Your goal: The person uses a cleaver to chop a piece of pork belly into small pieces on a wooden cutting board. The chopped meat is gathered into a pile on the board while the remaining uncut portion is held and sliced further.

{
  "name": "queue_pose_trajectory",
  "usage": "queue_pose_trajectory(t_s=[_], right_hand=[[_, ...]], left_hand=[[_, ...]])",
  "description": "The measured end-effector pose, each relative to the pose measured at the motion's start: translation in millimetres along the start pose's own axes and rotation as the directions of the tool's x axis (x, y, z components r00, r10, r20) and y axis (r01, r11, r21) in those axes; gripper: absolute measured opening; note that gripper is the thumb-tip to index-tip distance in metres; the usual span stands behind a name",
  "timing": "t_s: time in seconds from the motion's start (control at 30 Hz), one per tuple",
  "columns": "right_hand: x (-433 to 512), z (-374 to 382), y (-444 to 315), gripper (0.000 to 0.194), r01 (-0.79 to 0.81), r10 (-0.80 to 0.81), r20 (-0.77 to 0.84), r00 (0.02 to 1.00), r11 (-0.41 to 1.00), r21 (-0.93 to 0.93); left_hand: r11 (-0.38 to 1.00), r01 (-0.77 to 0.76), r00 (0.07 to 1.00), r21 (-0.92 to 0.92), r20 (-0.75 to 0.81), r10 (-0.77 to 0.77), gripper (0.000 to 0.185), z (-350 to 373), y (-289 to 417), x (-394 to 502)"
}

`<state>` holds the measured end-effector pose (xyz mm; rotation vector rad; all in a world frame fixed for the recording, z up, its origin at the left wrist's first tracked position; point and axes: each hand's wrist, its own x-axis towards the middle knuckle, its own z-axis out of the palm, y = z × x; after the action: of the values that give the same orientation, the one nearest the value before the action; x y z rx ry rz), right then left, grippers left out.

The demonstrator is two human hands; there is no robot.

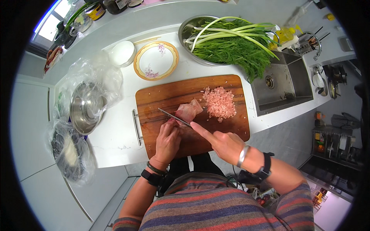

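Observation:
A wooden cutting board [156, 96] with a metal handle lies in front of me. My right hand [225, 141] grips a kitchen knife [173, 116], its index finger stretched along the spine. The blade rests across a piece of raw pink meat [188, 111] near the board's middle. Just left of the blade, my left hand [168, 140] pinches the meat's near end with curled fingers. A heap of finely diced meat [219, 102] sits on the right part of the board. The knife's handle is hidden under my right hand.
Beyond the board stand a patterned plate [156, 60], a white bowl [122, 54] and a metal basin [188, 31] of scallions and leafy herbs [231, 49]. A sink [281, 83] is at the right. Plastic bags [95, 75] partly cover a steel bowl [83, 115] at the left.

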<state>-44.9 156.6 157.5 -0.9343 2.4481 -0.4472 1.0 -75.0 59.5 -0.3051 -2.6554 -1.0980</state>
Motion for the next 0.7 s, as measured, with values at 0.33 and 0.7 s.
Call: queue_pose_trajectory(t_s=[0.33, 0.7], right_hand=[[-20.6, -26.7, -11.8, 0.101, -0.045, 0.049, 0.07, 0.996, 0.997, -0.056], [5.2, -21.0, -8.5, 0.1, -0.04, 0.058, 0.201, 0.978, 0.995, -0.092]], left_hand=[[0.999, 0.031, 0.999, 0.01, 0.021, -0.031, 0.015, -1.1, 2.6, 1.1], [0.999, 0.038, 0.999, -0.001, -0.013, -0.038, 0.014, -2.2, 2.8, 4.2]])
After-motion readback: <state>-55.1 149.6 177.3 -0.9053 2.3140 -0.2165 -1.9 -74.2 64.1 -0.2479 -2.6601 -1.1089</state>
